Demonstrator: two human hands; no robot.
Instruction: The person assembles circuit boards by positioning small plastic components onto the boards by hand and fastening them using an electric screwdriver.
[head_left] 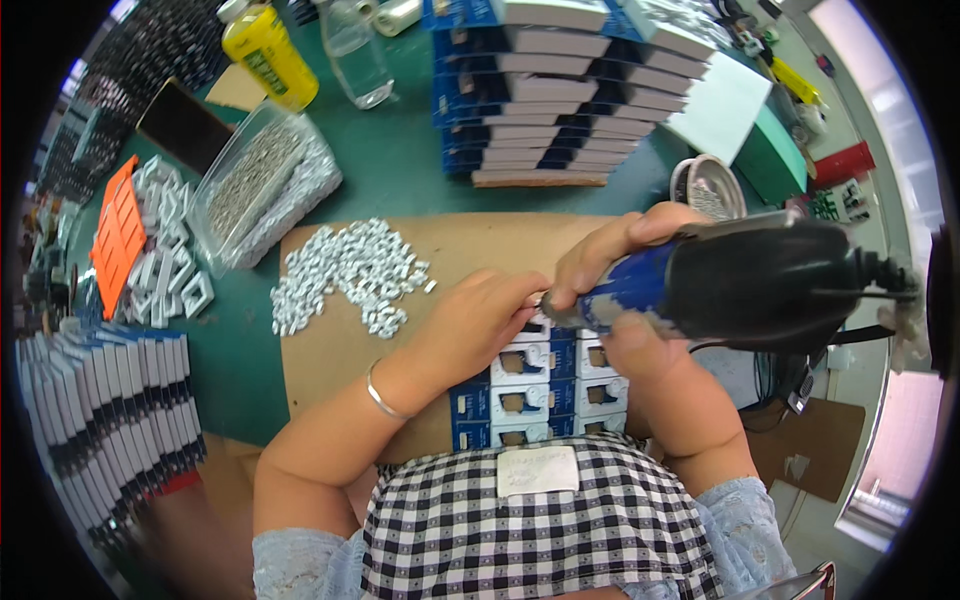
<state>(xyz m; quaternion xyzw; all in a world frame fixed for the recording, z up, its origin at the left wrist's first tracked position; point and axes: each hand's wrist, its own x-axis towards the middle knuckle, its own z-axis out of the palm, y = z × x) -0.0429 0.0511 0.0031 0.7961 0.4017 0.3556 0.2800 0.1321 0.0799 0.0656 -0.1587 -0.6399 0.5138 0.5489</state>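
Observation:
My right hand [640, 350] is wrapped round a blue and black electric screwdriver [760, 285], which lies nearly level with its tip toward the left. The fingers of my left hand [460, 325] are pinched together at that tip; what they hold is too small to make out. Beneath both hands, blue panels carry rows of white plastic frames [520, 366] with square openings. The panels rest on a brown board [480, 240], close to my checked apron. Left of my left hand, a heap of small white plastic parts [350, 268] is spread on the board.
A clear tray [215, 245] of small metal pieces stands at the left, beside loose grey-white frames [165, 255]. Stacked blue and white panels rise at the back [545, 130] and left [110, 410]. A round bowl [735, 180] sits behind the screwdriver; bottles [270, 55] stand at the back left.

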